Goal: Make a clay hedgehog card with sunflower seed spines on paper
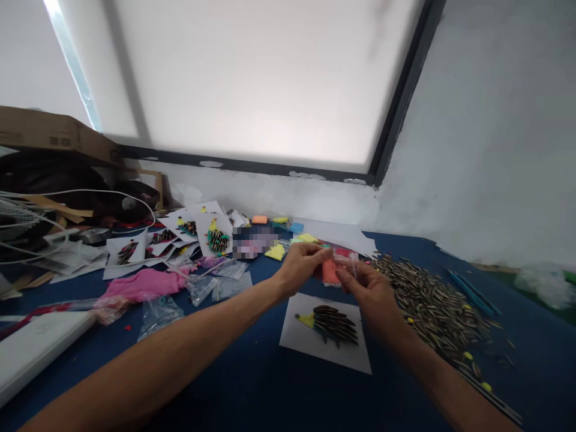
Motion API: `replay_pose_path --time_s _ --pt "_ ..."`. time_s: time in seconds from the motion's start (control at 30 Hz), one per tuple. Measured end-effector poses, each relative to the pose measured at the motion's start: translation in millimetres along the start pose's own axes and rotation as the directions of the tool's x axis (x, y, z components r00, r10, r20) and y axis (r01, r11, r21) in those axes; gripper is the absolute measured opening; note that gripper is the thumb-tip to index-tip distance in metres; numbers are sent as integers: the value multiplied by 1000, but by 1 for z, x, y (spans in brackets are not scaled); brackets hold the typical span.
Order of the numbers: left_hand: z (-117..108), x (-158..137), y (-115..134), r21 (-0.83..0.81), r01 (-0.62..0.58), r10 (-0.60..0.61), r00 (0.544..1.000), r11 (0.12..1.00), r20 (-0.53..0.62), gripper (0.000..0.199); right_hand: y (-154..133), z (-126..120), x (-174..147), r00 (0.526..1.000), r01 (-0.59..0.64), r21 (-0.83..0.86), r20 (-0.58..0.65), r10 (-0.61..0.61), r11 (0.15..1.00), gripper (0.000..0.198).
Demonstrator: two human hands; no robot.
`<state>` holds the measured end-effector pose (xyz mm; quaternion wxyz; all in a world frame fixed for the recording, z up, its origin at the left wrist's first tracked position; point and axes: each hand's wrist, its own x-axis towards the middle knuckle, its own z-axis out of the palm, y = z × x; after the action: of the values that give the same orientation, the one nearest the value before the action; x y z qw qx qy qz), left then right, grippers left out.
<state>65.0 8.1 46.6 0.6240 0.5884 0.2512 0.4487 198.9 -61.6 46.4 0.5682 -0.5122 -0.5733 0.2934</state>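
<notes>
Between my two hands is a small clear plastic packet of coral-red clay (330,273), raised over the far part of the table. My left hand (302,264) pinches its left upper edge with closed fingers. Closed on the packet's crinkled right side is my right hand (366,291). Just below them lies a white paper card (294,339) with a hedgehog figure (335,324), its face yellow and its back covered in dark striped seeds. To the right of my right hand spreads a big heap of sunflower seeds (432,300).
Blue tweezers (472,292) lie beyond the seeds. At left are pink clay (144,284), plastic bags (159,315), finished seed cards (217,237) and a white box (42,348). Orange clay (260,219) and blue clay (296,228) sit by the wall.
</notes>
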Motion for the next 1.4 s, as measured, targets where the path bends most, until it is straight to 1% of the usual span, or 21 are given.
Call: replay_pose_path --time_s 0.17,0.33,0.53,0.73,0.83,0.97,1.1,1.17,1.23,1.3,1.33,1.4 --pt "-3 0 2 40 -20 20 1000 999 -18 33 1 -3 0 1000 13 -28 -4 -13 1000 37" --pt "-1 0 1 56 18 -17 1000 998 -23 34 1 -1 -1 999 2 -42 51 0 999 38" --pt "-5 2 0 66 -10 13 999 998 -45 36 -2 1 -1 997 -8 -49 80 12 999 35" --pt "-6 4 0 68 -43 46 998 997 -47 34 -3 0 -2 999 -9 -60 45 12 998 32" --pt "-5 4 -1 60 -43 46 998 997 -45 33 -4 2 -2 998 -13 -61 62 17 998 35" --pt "-6 5 -2 68 -37 40 998 997 -52 34 -2 3 -1 995 -5 -60 94 11 998 29" --pt "-7 5 -2 52 -34 37 998 998 -51 36 2 1 0 998 15 -68 69 -10 998 25" --pt "-6 3 -2 20 -5 6 1000 1000 -28 39 2 0 0 999 30 -74 46 -26 997 26" --pt "-3 0 -1 6 63 -63 997 998 43 44 2 -1 1 999 44 -83 31 -41 996 27" --pt "-1 -2 -1 32 110 -113 988 993 105 47 0 -2 2 998 53 -95 29 -50 994 27" --pt "0 -3 -2 52 111 -116 986 992 119 48 -1 -2 2 998 54 -100 32 -51 993 27" --pt "0 -3 -4 78 87 -95 990 993 106 48 -2 -2 3 998 52 -111 44 -47 992 25"
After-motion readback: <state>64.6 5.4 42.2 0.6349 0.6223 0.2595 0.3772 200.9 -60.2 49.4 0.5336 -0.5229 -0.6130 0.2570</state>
